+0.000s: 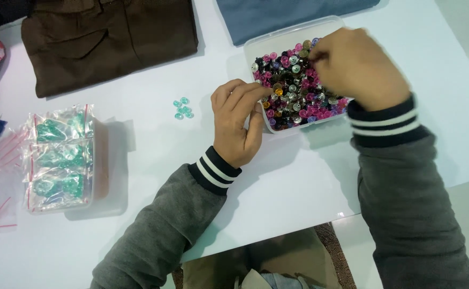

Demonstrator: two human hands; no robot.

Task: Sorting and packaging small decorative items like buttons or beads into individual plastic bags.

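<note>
Left hand [238, 122] curled against the clear box [277, 33], right hand [358, 67] pinching among buttons [293, 85].

Brown trousers [108, 40] (folded) lie beside blue cloth [288, 16].

The right hand [360, 67] is blurred, and it hides the far right corner of the clear box [277, 40], so whether its grip pinches any button [293, 88] is unclear. The brown garment [108, 40] and blue cloth [282, 13] are cut off by the far edge.
</note>
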